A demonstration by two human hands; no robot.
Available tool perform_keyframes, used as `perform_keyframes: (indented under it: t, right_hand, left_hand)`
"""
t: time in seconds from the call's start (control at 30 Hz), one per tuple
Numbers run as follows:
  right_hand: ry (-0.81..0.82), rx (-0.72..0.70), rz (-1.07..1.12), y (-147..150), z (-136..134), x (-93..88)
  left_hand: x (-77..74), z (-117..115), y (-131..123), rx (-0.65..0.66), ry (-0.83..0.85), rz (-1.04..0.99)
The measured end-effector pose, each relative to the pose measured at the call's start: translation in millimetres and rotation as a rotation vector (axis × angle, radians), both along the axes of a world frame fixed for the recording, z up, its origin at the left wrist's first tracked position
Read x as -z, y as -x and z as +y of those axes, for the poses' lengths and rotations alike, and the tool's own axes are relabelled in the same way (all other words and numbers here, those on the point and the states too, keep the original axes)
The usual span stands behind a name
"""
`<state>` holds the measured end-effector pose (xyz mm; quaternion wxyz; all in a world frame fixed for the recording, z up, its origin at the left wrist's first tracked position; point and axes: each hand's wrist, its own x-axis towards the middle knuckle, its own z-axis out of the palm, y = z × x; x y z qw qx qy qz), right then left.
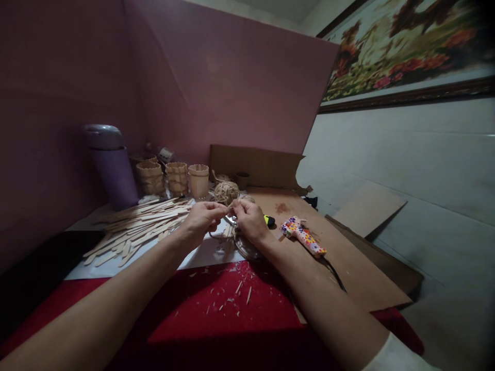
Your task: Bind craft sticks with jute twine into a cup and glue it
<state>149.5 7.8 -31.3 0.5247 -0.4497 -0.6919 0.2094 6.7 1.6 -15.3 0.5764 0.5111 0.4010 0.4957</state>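
While spread wide, keeps to a plain order on the tabletop [204, 255]. Along the right edge, cardboard [359, 268], likely there to shield the surface under the glue gun [303, 236], which lies on its side. Across the near edge, cloth [216, 319], flecked with chips [232, 296]. At the far left corner, flask [112, 170], upright. Beside the left edge, sticks [139, 226], fanned flat, seemingly for easy picking. Along the far edge, three cups [177, 179] in a row, upright, clear of the work. At the middle, left hand [203, 219] and right hand [251, 221], fingertips nearly touching, each closed to a pinch on twine [230, 205], apparently to hold it taut. Looks thin, pale tan and rough; spans only the small gap between the pinches, just before the ball [226, 191].
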Motion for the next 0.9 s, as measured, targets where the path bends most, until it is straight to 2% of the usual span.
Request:
perform_keyframes:
  t: [0.17,0.3,0.43,0.57,0.77,0.9]
  right_hand:
    - [0.035,-0.005,0.085,-5,11,2.1]
    - [-0.179,0.080,-0.099,-6,2,-3.3]
    - [-0.284,0.011,-0.194,-3,-9,-6.1]
    - [-0.341,-0.058,-0.196,-2,-13,-6.5]
    - [-0.355,-0.002,-0.207,-3,-13,-6.4]
    - [-0.308,0.055,-0.223,-3,-11,-6.0]
  left_hand:
    - [-3.4,-4,-3,-0.002,-0.038,0.155]
    - [-0.7,-4,-4,0.013,-0.050,0.213]
    - [0.8,-4,-5,0.033,-0.070,0.236]
    - [-0.7,-5,-4,0.039,-0.078,0.191]
    - [-3.0,-3,0,0.033,0.018,0.029]
    - [-1.1,0,3,0.094,0.024,-0.041]
